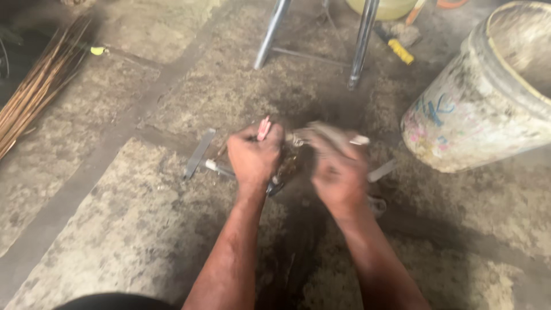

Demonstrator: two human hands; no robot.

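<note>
My left hand [254, 156] is a closed fist around a small pinkish-red-handled tool [263, 128] that sticks up out of it. My right hand [337, 167] is blurred and wrapped around a pale, stick-like piece [344, 138] that points to the right. Both hands meet over a small dark object [288, 163] low above the rough concrete floor. What that object is I cannot tell. A flat metal file [199, 152] lies on the floor just left of my left hand.
A dirty white plastic bucket [476, 109] stands at the right. Two metal stool legs [363, 43] rise at the top centre. A bundle of thin sticks [37, 86] lies at the left. A yellow-handled tool [400, 50] lies near the bucket.
</note>
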